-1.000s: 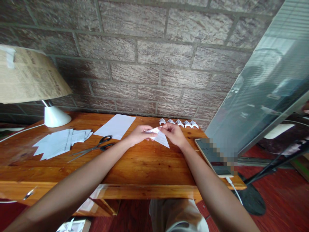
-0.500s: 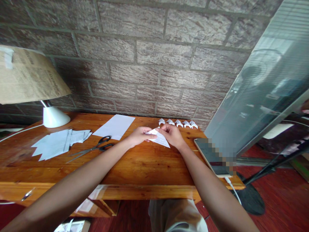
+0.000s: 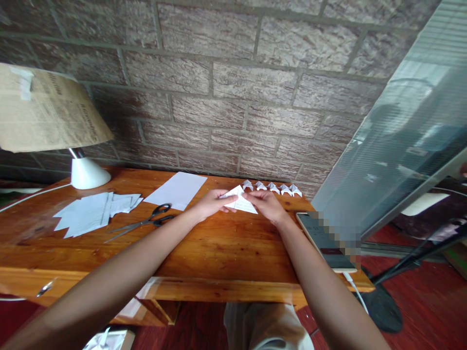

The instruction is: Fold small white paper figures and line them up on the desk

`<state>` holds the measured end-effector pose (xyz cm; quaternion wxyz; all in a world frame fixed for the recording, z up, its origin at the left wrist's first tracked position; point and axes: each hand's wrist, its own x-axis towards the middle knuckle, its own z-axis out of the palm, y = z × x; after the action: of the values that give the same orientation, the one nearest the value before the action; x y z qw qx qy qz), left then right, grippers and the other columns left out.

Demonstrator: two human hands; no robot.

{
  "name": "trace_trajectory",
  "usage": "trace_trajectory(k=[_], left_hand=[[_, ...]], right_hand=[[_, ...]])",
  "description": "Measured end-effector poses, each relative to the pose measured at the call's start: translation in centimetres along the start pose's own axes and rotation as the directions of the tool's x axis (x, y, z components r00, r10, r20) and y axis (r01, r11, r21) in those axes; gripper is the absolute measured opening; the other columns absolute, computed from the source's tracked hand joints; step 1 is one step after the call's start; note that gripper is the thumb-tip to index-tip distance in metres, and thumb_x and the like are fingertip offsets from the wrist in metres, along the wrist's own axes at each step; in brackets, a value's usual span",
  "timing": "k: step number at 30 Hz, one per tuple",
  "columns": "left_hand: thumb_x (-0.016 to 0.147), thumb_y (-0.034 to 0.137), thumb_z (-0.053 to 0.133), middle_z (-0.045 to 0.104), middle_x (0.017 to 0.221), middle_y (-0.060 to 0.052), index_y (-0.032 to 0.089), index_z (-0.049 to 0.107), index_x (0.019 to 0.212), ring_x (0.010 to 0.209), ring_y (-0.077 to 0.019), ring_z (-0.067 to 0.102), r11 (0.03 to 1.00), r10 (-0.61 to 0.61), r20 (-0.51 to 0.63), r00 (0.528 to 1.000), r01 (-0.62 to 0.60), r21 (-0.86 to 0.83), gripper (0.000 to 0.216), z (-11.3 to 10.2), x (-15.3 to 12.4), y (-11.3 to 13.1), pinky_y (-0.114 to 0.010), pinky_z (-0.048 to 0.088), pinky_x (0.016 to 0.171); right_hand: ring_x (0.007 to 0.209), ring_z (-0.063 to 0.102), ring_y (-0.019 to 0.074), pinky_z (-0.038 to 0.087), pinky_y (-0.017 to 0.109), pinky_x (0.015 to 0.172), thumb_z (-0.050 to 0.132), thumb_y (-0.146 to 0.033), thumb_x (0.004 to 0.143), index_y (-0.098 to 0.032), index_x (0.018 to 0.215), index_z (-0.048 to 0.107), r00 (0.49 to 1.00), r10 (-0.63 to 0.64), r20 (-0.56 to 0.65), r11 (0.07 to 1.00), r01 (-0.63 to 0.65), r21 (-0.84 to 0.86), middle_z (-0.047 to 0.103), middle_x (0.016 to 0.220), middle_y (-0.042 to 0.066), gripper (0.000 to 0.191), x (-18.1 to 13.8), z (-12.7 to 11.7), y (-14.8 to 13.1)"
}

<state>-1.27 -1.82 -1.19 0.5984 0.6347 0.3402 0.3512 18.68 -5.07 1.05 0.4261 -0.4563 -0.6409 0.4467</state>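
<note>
A small piece of folded white paper (image 3: 239,203), triangular in outline with faint lines of print on it, is held just above the middle of the desk. My left hand (image 3: 215,204) pinches its left side, thumb on top and fingers underneath. On the other side, my right hand (image 3: 266,203) grips the upper right edge between thumb and fingers. Behind my right hand, several small folded paper pieces (image 3: 272,187) stand in a row along the desk's back edge. A blank white sheet (image 3: 177,189) lies to the left of my left hand.
Black-handled scissors (image 3: 146,221) lie open on the wooden desk (image 3: 219,253), left of centre. Beyond them is a stack of cut papers (image 3: 91,214). A lamp (image 3: 88,172) stands at the back left. A tablet (image 3: 324,240) with a white cable rests near the right edge, before a brick wall (image 3: 251,87).
The folded paper has been turned, so its point now faces up and its lower edge lies flatter. My right hand has shifted its grip. The view has moved slightly.
</note>
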Motion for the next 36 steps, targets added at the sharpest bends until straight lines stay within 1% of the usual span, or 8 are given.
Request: trace_trajectory(k=[5, 9, 16, 20, 26, 29, 33, 36], left_hand=[[0.073, 0.064, 0.062, 0.071, 0.101, -0.015, 0.013, 0.065, 0.107, 0.075, -0.0213, 0.071, 0.999, -0.033, 0.090, 0.995, 0.036, -0.026, 0.062, -0.2, 0.1, 0.0, -0.028, 0.048, 0.065], [0.072, 0.062, 0.064, 0.071, 0.099, -0.015, 0.012, 0.067, 0.103, 0.077, -0.0220, 0.071, 1.000, -0.004, 0.142, 0.990, 0.003, 0.001, 0.060, -0.7, 0.3, -0.4, -0.028, 0.049, 0.066], [0.072, 0.063, 0.062, 0.072, 0.088, -0.012, 0.012, 0.068, 0.097, 0.077, -0.0224, 0.071, 0.998, 0.014, 0.114, 0.993, -0.022, 0.067, 0.057, -0.3, 0.1, -0.5, -0.028, 0.048, 0.066], [0.073, 0.064, 0.062, 0.072, 0.086, -0.012, 0.011, 0.068, 0.096, 0.076, -0.0225, 0.071, 0.996, 0.014, 0.113, 0.994, -0.023, 0.081, 0.058, -0.1, -0.1, -0.2, -0.028, 0.048, 0.066], [0.071, 0.058, 0.067, 0.073, 0.084, -0.012, 0.011, 0.068, 0.090, 0.076, -0.0227, 0.070, 0.992, 0.032, 0.085, 0.996, -0.042, 0.118, 0.051, 0.0, -0.2, 0.0, -0.027, 0.048, 0.064], [0.072, 0.057, 0.067, 0.073, 0.084, -0.012, 0.011, 0.068, 0.090, 0.075, -0.0222, 0.070, 0.990, 0.042, 0.080, 0.996, -0.052, 0.128, 0.049, 0.0, -0.2, -0.1, -0.026, 0.048, 0.063], [0.072, 0.057, 0.067, 0.073, 0.082, -0.011, 0.012, 0.069, 0.090, 0.075, -0.0220, 0.070, 0.993, 0.012, 0.078, 0.997, -0.021, 0.113, 0.049, 0.0, -0.1, -0.3, -0.026, 0.048, 0.063], [0.070, 0.056, 0.069, 0.073, 0.085, -0.011, 0.013, 0.070, 0.090, 0.075, -0.0211, 0.070, 0.997, -0.011, 0.089, 0.996, 0.004, 0.075, 0.048, -0.1, -0.1, -0.4, -0.027, 0.048, 0.065]], right_hand=[[0.054, 0.041, 0.0089, 0.030, 0.024, 0.052, 0.069, -0.059, 0.067, -0.015, 0.069, 0.070, 0.997, -0.018, -0.068, 0.999, 0.015, -0.035, 0.055, 0.060, -0.002, 0.044, 0.3, -0.1, 0.3], [0.054, 0.041, 0.0093, 0.030, 0.024, 0.050, 0.069, -0.061, 0.065, -0.015, 0.070, 0.070, 0.998, -0.011, -0.065, 0.998, 0.007, -0.056, 0.056, 0.059, -0.002, 0.047, 0.4, -0.1, 0.5], [0.054, 0.043, 0.0098, 0.031, 0.024, 0.051, 0.073, -0.059, 0.061, -0.014, 0.068, 0.069, 0.998, 0.016, -0.057, 0.998, -0.019, -0.058, 0.057, 0.059, -0.001, 0.045, 0.5, -0.1, 0.9], [0.053, 0.044, 0.0105, 0.032, 0.024, 0.050, 0.073, -0.059, 0.060, -0.015, 0.068, 0.069, 0.997, 0.017, -0.077, 0.996, -0.024, -0.084, 0.058, 0.059, -0.001, 0.045, 0.6, -0.2, 1.3], [0.053, 0.043, 0.0094, 0.032, 0.024, 0.050, 0.074, -0.059, 0.060, -0.014, 0.068, 0.069, 0.995, 0.015, -0.100, 0.994, -0.025, -0.103, 0.058, 0.059, -0.001, 0.046, 0.7, -0.2, 1.3], [0.052, 0.041, 0.0087, 0.031, 0.023, 0.048, 0.074, -0.058, 0.060, -0.014, 0.068, 0.069, 0.994, 0.011, -0.109, 0.993, -0.023, -0.114, 0.057, 0.059, -0.001, 0.044, 0.7, -0.2, 1.4], [0.051, 0.039, 0.0080, 0.028, 0.022, 0.045, 0.073, -0.058, 0.061, -0.015, 0.064, 0.067, 0.992, -0.013, -0.126, 0.990, -0.005, -0.138, 0.054, 0.057, -0.002, 0.044, 0.6, 0.0, 1.4], [0.051, 0.039, 0.0080, 0.028, 0.022, 0.044, 0.072, -0.059, 0.062, -0.015, 0.063, 0.066, 0.991, -0.023, -0.135, 0.990, 0.004, -0.143, 0.053, 0.056, -0.002, 0.044, 0.6, 0.1, 1.3]])
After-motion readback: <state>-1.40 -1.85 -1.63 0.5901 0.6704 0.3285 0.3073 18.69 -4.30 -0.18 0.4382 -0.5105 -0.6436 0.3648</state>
